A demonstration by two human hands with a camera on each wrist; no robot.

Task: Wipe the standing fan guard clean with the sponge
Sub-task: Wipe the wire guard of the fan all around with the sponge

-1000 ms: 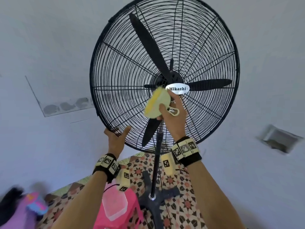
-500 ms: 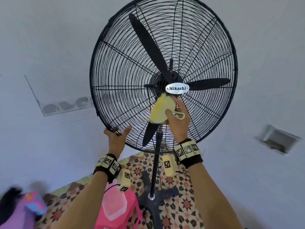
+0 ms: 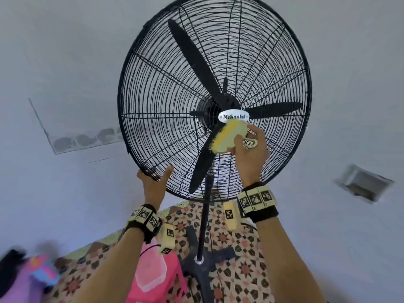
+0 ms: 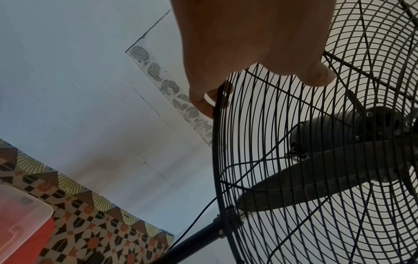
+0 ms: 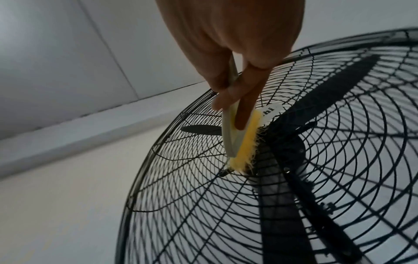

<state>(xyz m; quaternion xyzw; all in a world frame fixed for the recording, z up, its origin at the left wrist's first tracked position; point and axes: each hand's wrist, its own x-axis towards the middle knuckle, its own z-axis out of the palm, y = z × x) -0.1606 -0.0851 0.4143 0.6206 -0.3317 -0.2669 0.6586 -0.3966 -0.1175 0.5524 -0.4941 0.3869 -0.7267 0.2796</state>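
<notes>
I have my right hand (image 3: 251, 154) curled round the yellow sponge with its pale plastic backing and handle (image 3: 227, 137), thumb on the near face and fingers along the back, so the yellow pad is pressed flat against the wires. It sits on the round black wire guard of the standing fan (image 3: 153, 88), just below the white oval brand badge (image 3: 233, 116) at the hub, roughly five o'clock from centre, which I judge to be the inner rings getting their wipe. My left hand (image 3: 154, 184) grips the guard's outer rim at about seven o'clock, fingers hooked over the rim from behind and thumb lying on the front wires; I hold it there, I think, so the head does not swing or tip away under the pressure of scrubbing. From the right wrist the frayed yellow edge (image 5: 245, 142) meets the wires, but how much of its face touches I cannot tell. The three black blades (image 3: 192, 60) stand still behind the grille. Whether the wires are dusty or already clean is too fine to make out. My fingertips behind the rim are hidden in the head view, the pink plastic stool (image 3: 153, 278) is cut off at the bottom edge, and the things at the lower left corner are blurred beyond naming.
</notes>
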